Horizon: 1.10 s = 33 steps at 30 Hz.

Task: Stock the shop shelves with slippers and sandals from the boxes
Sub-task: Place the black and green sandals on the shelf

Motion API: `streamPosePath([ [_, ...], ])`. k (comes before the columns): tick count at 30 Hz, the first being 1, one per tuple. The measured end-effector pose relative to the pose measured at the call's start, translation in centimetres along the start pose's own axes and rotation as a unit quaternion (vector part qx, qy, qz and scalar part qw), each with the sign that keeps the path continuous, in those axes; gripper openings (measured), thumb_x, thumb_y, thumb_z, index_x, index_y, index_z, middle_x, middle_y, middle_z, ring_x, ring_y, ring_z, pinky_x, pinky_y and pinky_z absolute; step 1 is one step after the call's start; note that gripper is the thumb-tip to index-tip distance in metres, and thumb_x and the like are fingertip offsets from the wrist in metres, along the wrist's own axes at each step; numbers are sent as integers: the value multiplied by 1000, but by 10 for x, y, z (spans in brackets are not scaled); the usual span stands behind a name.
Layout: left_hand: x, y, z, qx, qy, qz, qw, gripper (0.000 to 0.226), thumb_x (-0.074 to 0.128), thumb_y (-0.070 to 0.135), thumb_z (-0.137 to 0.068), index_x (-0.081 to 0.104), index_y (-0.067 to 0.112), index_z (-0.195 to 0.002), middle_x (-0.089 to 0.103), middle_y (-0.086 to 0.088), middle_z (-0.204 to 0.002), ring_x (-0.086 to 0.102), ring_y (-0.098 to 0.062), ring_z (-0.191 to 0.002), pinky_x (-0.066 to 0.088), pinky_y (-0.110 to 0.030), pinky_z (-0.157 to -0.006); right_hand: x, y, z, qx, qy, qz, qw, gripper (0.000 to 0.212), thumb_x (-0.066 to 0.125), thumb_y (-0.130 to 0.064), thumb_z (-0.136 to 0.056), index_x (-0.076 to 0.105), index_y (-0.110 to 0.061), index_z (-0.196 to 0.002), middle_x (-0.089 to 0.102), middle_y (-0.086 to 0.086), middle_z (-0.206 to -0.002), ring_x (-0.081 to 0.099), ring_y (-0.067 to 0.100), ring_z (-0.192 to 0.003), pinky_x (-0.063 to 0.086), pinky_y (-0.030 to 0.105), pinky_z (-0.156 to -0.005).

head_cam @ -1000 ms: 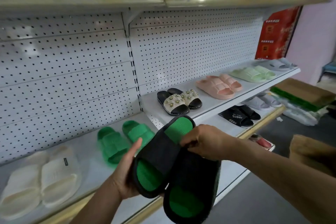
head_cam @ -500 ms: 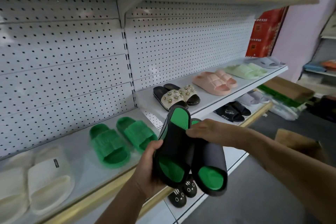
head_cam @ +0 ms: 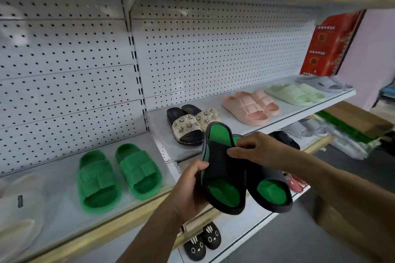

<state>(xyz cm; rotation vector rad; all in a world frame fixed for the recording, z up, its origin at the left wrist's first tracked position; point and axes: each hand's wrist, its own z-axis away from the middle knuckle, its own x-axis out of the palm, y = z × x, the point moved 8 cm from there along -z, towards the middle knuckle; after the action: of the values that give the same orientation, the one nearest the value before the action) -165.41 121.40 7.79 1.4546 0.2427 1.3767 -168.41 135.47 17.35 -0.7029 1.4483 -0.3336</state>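
Observation:
I hold a pair of black slippers with green insoles (head_cam: 226,179) in front of the shelf edge. My left hand (head_cam: 190,186) grips the left slipper's side from below, thumb on its rim. My right hand (head_cam: 254,148) pinches the black straps from above, where the right slipper (head_cam: 271,192) overlaps the left one. Both slippers tilt toe-down toward me. Behind them runs the white shelf (head_cam: 64,209), holding a green pair (head_cam: 117,175) and a cream pair (head_cam: 19,209) on its left section.
The higher right shelf (head_cam: 284,113) carries a flower-decorated black pair (head_cam: 192,124), a pink pair (head_cam: 250,107), a pale green pair (head_cam: 295,94) and a grey pair (head_cam: 324,84). More slippers sit on lower shelves, including black ones with rabbit faces (head_cam: 202,243). Cardboard boxes (head_cam: 352,119) lie on the floor at right.
The two slippers have been drawn side by side and raised toward the shelf. My left hand shifted from under the sole to gripping the side; my view moved nearer the shelf.

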Motion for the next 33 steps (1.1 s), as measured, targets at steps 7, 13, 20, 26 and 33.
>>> streamPosePath([
  [7, 31, -9, -77, 19, 55, -134, 989, 50, 59, 32, -78, 64, 7, -121, 63, -19, -115, 58, -28, -104, 46, -42, -90, -56, 58, -7, -40, 13, 74, 996, 50, 65, -54, -81, 44, -14, -60, 41, -11, -53, 37, 4, -50, 30, 24, -54],
  [13, 79, -1, -137, 99, 143, -167, 971, 42, 60, 27, -87, 51, 25, -128, 63, 1, -113, 63, -15, -103, 53, -33, -83, -113, 133, -2, -20, 42, 149, 988, 52, 63, -66, -72, 54, -15, -71, 56, 1, -65, 48, 6, -56, 38, 29, -56],
  [20, 93, 35, -216, 131, 207, -277, 929, 65, 63, 39, -75, 39, 33, -134, 41, -1, -144, 46, -18, -127, 37, -46, -111, -170, 197, -17, 4, 80, 166, 983, 45, 66, -61, -74, 55, -19, -66, 55, -2, -63, 51, 7, -60, 37, 26, -56],
  [26, 61, 54, -298, 98, 264, -273, 920, 87, 63, 49, -55, 38, 38, -138, 50, -1, -138, 53, -23, -120, 42, -45, -104, -205, 234, -51, 33, 100, 190, 976, 43, 60, -63, -79, 59, -20, -75, 60, -2, -71, 57, 12, -70, 36, 24, -58],
  [33, 79, 56, -366, 87, 227, -254, 936, 52, 58, 27, -85, 51, 14, -134, 68, -7, -105, 64, -25, -96, 50, -41, -90, -247, 269, -113, 36, 99, 166, 980, 42, 63, -63, -75, 58, -22, -67, 58, -3, -65, 56, 14, -66, 45, 34, -64],
])
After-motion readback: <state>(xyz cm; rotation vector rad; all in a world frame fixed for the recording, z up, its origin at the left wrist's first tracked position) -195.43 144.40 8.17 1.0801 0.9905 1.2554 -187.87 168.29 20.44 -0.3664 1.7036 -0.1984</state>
